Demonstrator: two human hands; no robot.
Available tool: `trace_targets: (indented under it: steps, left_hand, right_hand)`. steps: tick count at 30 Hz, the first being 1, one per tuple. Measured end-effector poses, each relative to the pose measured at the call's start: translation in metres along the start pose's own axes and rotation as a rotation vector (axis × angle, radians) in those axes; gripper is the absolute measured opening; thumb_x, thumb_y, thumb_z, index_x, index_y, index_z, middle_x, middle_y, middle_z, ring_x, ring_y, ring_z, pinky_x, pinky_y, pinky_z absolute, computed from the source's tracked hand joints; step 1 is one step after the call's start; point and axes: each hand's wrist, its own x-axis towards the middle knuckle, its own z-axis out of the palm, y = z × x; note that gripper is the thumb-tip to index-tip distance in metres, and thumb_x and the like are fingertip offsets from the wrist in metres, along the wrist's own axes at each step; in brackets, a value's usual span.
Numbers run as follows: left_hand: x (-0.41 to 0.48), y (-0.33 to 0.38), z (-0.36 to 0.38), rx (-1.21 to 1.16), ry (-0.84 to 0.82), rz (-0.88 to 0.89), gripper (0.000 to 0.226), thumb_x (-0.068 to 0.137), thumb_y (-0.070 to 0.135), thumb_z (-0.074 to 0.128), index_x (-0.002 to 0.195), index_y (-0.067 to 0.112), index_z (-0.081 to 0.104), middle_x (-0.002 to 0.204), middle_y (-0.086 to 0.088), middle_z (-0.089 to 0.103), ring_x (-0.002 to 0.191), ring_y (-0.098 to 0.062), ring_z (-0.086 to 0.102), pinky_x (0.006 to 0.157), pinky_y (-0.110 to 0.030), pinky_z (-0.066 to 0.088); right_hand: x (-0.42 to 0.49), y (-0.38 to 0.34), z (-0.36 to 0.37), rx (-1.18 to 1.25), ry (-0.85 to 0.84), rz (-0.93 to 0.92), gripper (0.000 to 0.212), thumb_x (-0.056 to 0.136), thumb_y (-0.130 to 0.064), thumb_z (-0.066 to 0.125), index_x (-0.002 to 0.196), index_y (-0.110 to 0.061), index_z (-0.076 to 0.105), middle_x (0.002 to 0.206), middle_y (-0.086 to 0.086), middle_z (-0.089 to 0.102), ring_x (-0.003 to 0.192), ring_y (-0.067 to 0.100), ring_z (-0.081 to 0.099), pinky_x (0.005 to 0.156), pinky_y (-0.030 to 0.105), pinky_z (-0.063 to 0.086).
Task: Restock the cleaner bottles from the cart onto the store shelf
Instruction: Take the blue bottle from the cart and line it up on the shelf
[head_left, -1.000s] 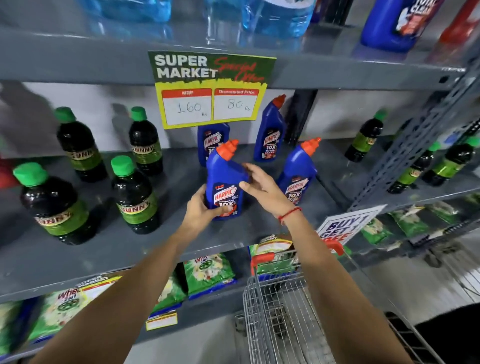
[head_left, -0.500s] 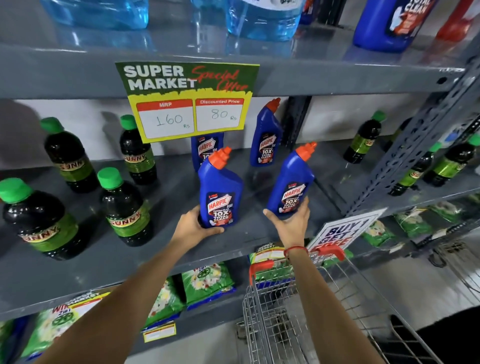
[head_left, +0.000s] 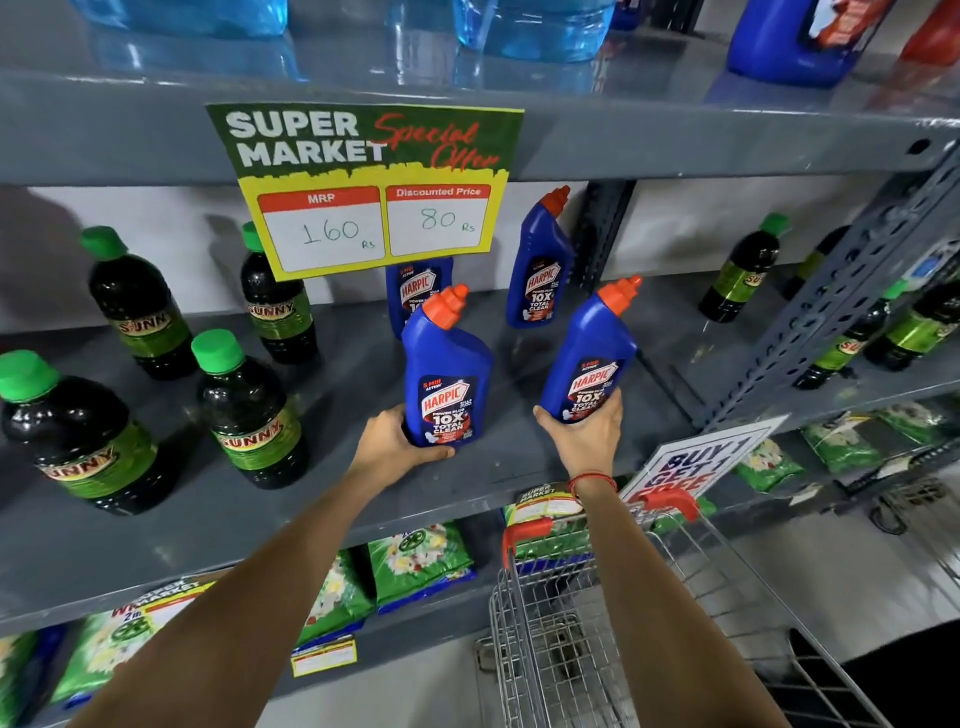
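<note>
Two blue Harpic cleaner bottles with orange caps stand near the front of the grey middle shelf (head_left: 519, 467). My left hand (head_left: 392, 441) grips the base of the left front bottle (head_left: 447, 379). My right hand (head_left: 582, 439) grips the base of the right front bottle (head_left: 592, 364), which leans to the right. Two more Harpic bottles stand behind: one (head_left: 540, 270) upright at the back, another (head_left: 415, 291) partly hidden by the price sign. The wire cart (head_left: 597, 623) with red handle ends sits below my right arm; I see no bottles inside it.
Dark Sunny bottles with green caps (head_left: 249, 410) stand on the shelf to the left, more (head_left: 743, 270) to the right past the slanted upright (head_left: 831, 312). A yellow price sign (head_left: 374, 192) hangs from the upper shelf. Green packets (head_left: 421, 561) fill the lower shelf.
My right hand left the left bottle and took the base of the right front bottle. My left hand stayed on the left bottle. The view has shifted a little.
</note>
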Motion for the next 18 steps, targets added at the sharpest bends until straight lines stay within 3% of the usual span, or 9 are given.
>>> trace_targets:
  steps: [5,11,14,18]
  left_hand:
    - [-0.001,0.002,-0.001,-0.024,-0.019,-0.005,0.05,0.048,0.033,0.089,0.089,0.027,0.061,0.097,-0.001,0.074,0.073,-0.003,0.06,0.064,-0.014,0.043]
    - [-0.004,0.007,-0.003,-0.045,-0.042,-0.018,0.052,0.05,0.031,0.089,0.092,0.024,0.059,0.097,0.0,0.071,0.085,-0.013,0.062,0.071,-0.02,0.044]
    - [-0.009,0.01,-0.002,-0.07,0.0,-0.025,0.065,0.052,0.025,0.089,0.108,0.015,0.057,0.108,-0.005,0.07,0.087,-0.012,0.059,0.076,-0.022,0.043]
    - [-0.04,-0.001,-0.013,-0.132,0.097,-0.006,0.077,0.061,0.015,0.084,0.128,0.012,0.047,0.122,-0.003,0.063,0.112,-0.013,0.055,0.089,-0.02,0.038]
  right_hand:
    - [0.0,0.0,0.002,0.017,-0.001,0.005,0.104,0.052,-0.032,0.087,0.135,-0.006,0.028,0.127,0.016,0.051,0.116,0.03,0.05,0.096,0.034,0.043]
    - [0.001,0.0,-0.003,0.021,-0.045,0.023,0.103,0.051,-0.028,0.089,0.133,-0.007,0.031,0.125,0.015,0.052,0.115,0.029,0.052,0.098,0.04,0.046]
    - [-0.006,-0.002,-0.008,-0.007,-0.066,0.03,0.11,0.051,-0.021,0.09,0.138,-0.001,0.025,0.135,0.021,0.044,0.125,0.035,0.043,0.106,0.045,0.039]
    - [-0.051,-0.008,-0.009,0.047,-0.011,0.018,0.098,0.06,-0.01,0.085,0.139,0.001,0.027,0.139,0.025,0.036,0.128,0.036,0.039,0.106,0.035,0.03]
